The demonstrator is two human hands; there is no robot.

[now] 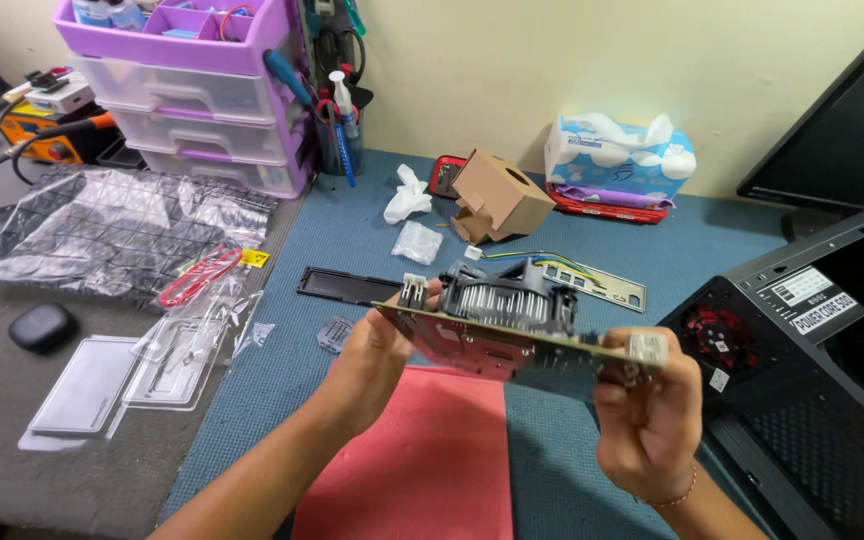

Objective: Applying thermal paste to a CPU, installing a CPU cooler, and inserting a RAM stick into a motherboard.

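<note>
Head camera: I hold a motherboard (pixel 512 345), cooler fan (pixel 507 300) mounted, tilted in the air above the red mat (pixel 422 460), my left hand (pixel 377 355) clamped on its near-left edge, my right hand (pixel 647 410) gripping its right end, beside the black computer case (pixel 812 400).

My left hand (pixel 377 352) covers the near left corner of the motherboard (pixel 512 340), and my right hand (pixel 642 415) hides its right end. The board's face is tilted away, so I can't make out its parts beyond the cooler fan (pixel 512 295). The black computer case (pixel 812 380) runs off the right edge. The monitor (pixel 842 120) at far right is cut off too.
</note>
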